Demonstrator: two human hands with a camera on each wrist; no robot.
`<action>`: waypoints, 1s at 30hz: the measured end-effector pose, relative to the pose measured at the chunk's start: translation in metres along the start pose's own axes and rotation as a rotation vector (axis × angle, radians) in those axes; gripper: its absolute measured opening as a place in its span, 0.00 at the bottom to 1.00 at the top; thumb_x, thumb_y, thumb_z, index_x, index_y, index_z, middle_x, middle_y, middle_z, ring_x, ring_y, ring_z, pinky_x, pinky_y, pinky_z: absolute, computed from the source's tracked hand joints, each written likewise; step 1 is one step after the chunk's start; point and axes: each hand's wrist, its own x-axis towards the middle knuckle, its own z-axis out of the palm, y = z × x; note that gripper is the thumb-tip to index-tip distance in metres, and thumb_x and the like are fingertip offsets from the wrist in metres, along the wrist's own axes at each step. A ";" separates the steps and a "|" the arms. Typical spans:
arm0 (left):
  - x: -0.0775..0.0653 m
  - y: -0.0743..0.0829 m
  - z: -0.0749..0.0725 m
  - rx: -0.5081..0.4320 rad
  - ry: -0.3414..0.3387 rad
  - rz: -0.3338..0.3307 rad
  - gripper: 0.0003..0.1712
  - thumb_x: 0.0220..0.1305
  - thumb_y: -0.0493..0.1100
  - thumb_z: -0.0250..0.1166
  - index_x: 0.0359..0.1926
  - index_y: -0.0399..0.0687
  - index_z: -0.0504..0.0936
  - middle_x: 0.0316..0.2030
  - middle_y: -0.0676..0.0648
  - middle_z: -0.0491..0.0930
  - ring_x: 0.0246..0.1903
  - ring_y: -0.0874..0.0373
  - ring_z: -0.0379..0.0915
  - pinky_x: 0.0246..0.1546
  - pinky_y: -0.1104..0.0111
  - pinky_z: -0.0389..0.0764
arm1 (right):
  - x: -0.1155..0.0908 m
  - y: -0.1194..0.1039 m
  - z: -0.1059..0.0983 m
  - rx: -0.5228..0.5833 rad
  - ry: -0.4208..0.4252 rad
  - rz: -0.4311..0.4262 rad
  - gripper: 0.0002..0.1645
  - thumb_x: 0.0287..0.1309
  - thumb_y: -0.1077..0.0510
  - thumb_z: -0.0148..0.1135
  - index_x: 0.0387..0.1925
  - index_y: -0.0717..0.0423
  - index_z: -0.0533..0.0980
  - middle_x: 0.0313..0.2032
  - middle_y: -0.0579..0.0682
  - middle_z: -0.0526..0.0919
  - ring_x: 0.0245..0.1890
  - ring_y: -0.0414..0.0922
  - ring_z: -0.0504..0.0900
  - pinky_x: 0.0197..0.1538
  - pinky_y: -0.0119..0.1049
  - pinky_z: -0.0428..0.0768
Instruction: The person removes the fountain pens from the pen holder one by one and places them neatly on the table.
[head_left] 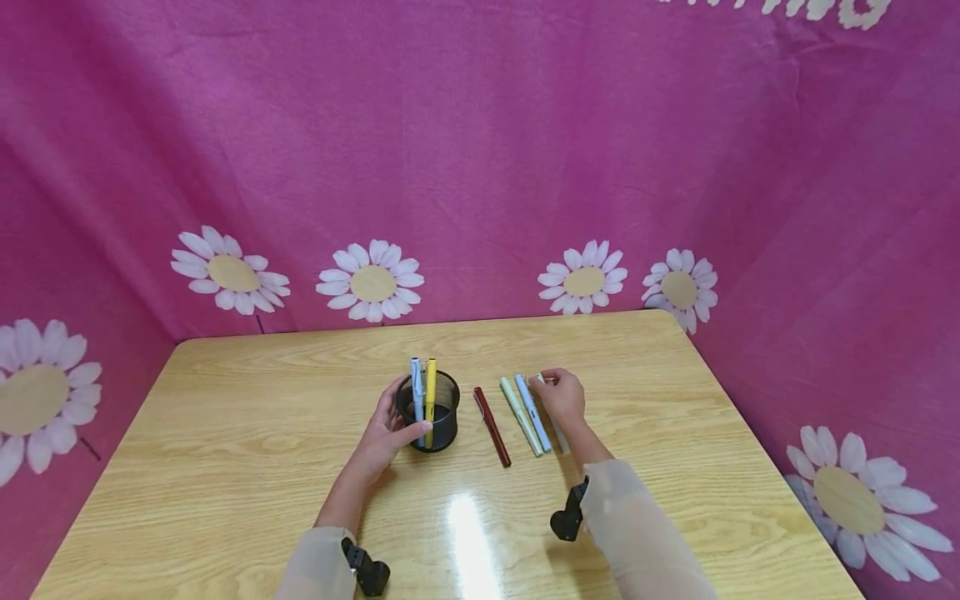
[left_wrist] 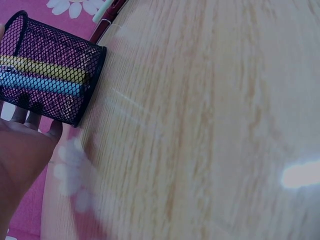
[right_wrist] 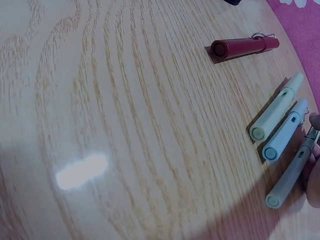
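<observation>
My left hand [head_left: 377, 447] holds a black mesh pen cup [head_left: 447, 421] upright on the table, thumb in front and fingers round its far side. Inside the cup stand a light blue pen [head_left: 416, 385] and a yellow pen [head_left: 431, 385]; the mesh shows both in the left wrist view. My right hand [head_left: 565, 398] pinches the cap end of a pale pen [right_wrist: 290, 176], whose other end lies at or close to the tabletop. Just left of it lie another light blue pen [head_left: 533, 414] and a pale green pen [head_left: 521, 417], with a dark red pen [head_left: 492, 427] nearer the cup.
The wooden table [head_left: 247, 433] reaches back to a pink curtain [head_left: 480, 167] printed with white daisies. Light glares off the tabletop between the forearms. Each sleeve carries a small black camera at the wrist.
</observation>
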 end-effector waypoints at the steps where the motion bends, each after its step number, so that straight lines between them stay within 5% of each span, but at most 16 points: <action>1: 0.000 0.000 0.000 -0.002 -0.002 0.001 0.48 0.56 0.37 0.67 0.71 0.58 0.49 0.73 0.47 0.49 0.73 0.48 0.38 0.71 0.48 0.40 | 0.000 0.000 0.000 -0.007 -0.003 0.004 0.20 0.53 0.52 0.65 0.44 0.62 0.79 0.31 0.52 0.79 0.30 0.43 0.74 0.30 0.29 0.69; 16: -0.004 0.004 0.001 -0.015 -0.006 0.004 0.47 0.57 0.36 0.65 0.71 0.60 0.49 0.73 0.47 0.48 0.73 0.49 0.37 0.72 0.49 0.38 | 0.001 -0.004 0.001 -0.095 -0.039 0.011 0.22 0.54 0.49 0.63 0.46 0.61 0.78 0.44 0.58 0.82 0.44 0.51 0.78 0.48 0.44 0.74; 30: -0.002 0.003 0.001 -0.013 -0.008 0.009 0.48 0.57 0.35 0.65 0.72 0.59 0.48 0.72 0.47 0.50 0.73 0.50 0.41 0.72 0.51 0.42 | 0.006 -0.004 -0.003 -0.106 -0.103 0.040 0.22 0.56 0.48 0.61 0.47 0.58 0.77 0.46 0.57 0.80 0.43 0.50 0.77 0.45 0.42 0.75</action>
